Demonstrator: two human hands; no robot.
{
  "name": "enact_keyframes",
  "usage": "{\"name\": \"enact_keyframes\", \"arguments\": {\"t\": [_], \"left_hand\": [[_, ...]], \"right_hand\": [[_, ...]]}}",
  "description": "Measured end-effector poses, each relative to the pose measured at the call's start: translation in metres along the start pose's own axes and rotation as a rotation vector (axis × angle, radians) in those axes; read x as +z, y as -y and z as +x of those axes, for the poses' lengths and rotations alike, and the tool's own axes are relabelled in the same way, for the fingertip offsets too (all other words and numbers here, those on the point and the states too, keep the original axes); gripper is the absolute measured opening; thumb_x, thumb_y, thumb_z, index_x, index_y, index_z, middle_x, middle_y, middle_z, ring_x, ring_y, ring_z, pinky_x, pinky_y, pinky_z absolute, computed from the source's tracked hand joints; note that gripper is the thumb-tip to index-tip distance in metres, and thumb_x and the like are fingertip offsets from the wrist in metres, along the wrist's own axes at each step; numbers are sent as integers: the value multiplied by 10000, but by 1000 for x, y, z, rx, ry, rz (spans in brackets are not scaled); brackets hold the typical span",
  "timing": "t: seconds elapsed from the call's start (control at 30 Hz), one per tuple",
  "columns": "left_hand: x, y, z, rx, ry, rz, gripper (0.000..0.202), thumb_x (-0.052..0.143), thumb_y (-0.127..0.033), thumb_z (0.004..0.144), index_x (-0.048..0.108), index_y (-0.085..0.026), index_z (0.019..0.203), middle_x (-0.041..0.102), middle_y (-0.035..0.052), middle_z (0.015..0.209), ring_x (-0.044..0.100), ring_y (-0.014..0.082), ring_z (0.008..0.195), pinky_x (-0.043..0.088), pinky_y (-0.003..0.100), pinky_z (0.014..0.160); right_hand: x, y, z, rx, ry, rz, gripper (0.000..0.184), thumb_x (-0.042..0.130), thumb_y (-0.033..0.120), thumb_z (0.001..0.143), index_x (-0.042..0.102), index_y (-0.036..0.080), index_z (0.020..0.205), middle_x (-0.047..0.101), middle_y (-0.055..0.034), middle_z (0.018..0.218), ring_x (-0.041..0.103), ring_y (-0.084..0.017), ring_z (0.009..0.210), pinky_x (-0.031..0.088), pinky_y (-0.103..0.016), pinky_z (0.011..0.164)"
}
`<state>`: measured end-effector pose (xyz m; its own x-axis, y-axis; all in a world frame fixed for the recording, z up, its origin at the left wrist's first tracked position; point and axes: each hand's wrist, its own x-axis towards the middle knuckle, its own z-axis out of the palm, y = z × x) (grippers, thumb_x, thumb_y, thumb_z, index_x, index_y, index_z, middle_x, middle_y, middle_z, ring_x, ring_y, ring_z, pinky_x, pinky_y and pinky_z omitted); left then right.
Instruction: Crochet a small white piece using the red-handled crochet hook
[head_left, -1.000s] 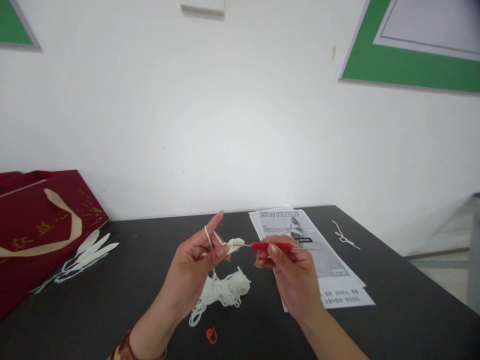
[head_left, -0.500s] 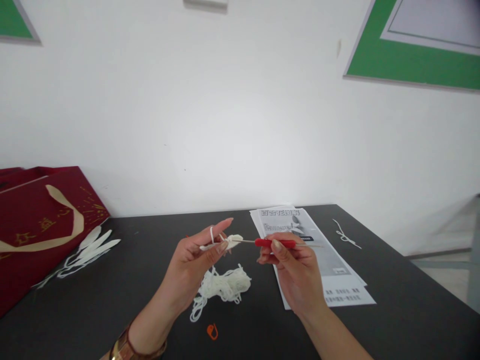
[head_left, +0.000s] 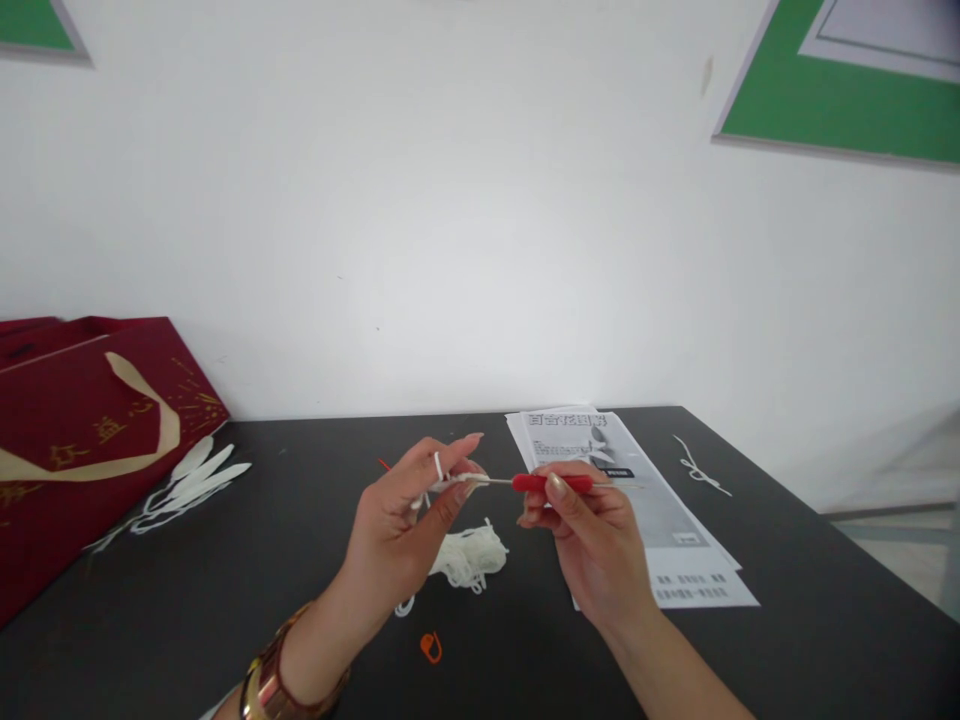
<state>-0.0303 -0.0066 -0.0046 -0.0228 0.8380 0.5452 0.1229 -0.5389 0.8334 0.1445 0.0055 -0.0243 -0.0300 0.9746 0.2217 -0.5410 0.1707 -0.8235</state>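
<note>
Between thumb and fingers, my left hand (head_left: 409,520) pinches a small white crochet piece (head_left: 472,480), mostly hidden by the fingers. A strand of white yarn (head_left: 439,465) loops round its raised index finger. My right hand (head_left: 592,530) grips the red handle of a crochet hook (head_left: 551,484), whose metal shaft points left and reaches the crochet piece. Its tip is hidden there. Below the hands lies a loose skein of white yarn (head_left: 472,557), partly behind my left wrist. An orange stitch marker (head_left: 431,648) rests on the table nearer to me.
A dark red gift bag (head_left: 90,430) leans at the left, beside several white crocheted petals (head_left: 195,485) with yarn tails. Printed pattern sheets (head_left: 675,545) lie under and behind my right hand. A knotted white yarn scrap (head_left: 697,470) is on the black table (head_left: 300,580) at the right.
My left hand has rolled so the crochet piece shows less and edge-on. The hook stays at the piece. The whole view has shifted slightly.
</note>
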Motion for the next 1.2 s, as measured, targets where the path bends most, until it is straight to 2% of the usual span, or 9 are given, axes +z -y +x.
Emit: {"name": "enact_keyframes", "arguments": {"t": [0.2, 0.37, 0.53, 0.67, 0.87, 1.03, 1.2], "left_hand": [[0, 5, -1, -28, 7, 16, 405, 645, -139, 815, 655, -249, 1204, 673, 20, 848, 625, 149, 803, 482, 245, 700], [-3, 4, 0, -129, -12, 0, 416, 679, -172, 796, 658, -245, 1206, 637, 0, 788, 553, 107, 664, 430, 215, 599], [-4, 3, 1, -274, -27, -167, 476, 745, -204, 749, 656, -292, 1209, 566, -37, 699, 483, 91, 642, 390, 212, 608], [-7, 4, 1, -414, 8, -324, 485, 767, -235, 736, 656, -344, 1195, 543, -51, 672, 451, 78, 630, 354, 204, 598], [-9, 0, 3, -494, 30, -419, 492, 803, -204, 683, 692, -330, 1146, 589, -45, 656, 486, 84, 642, 367, 215, 652], [-11, -5, 4, -545, 65, -491, 456, 807, -165, 647, 732, -262, 1086, 609, -29, 632, 505, 94, 630, 377, 226, 658], [-14, -9, 5, -606, 105, -589, 498, 790, -116, 625, 722, -223, 1108, 586, -35, 589, 495, 84, 566, 374, 226, 619]], "right_hand": [[-1, -3, 1, 25, 6, 42, 101, 754, 248, 760, 721, 173, 819, 724, -12, 675, 661, -109, 567, 583, -199, 547], [0, -3, 0, 22, 14, 55, 95, 748, 244, 767, 719, 171, 820, 722, -8, 672, 659, -103, 565, 584, -193, 548], [-1, -1, 0, 25, 8, 49, 95, 748, 249, 768, 717, 170, 812, 722, -7, 666, 659, -100, 557, 585, -194, 549], [-2, -1, 1, 29, 16, 47, 104, 755, 253, 760, 717, 177, 820, 725, -10, 661, 663, -105, 563, 586, -199, 550], [-4, 1, 1, 11, 46, 10, 109, 762, 273, 756, 722, 183, 803, 731, -9, 657, 669, -100, 541, 573, -182, 552], [-7, 4, 2, -49, 112, -25, 78, 759, 254, 762, 727, 200, 807, 727, 2, 665, 673, -104, 554, 574, -194, 568], [-12, 8, 5, -217, 234, -115, 50, 720, 186, 798, 740, 214, 835, 709, -5, 750, 685, -124, 622, 583, -228, 591]]}}
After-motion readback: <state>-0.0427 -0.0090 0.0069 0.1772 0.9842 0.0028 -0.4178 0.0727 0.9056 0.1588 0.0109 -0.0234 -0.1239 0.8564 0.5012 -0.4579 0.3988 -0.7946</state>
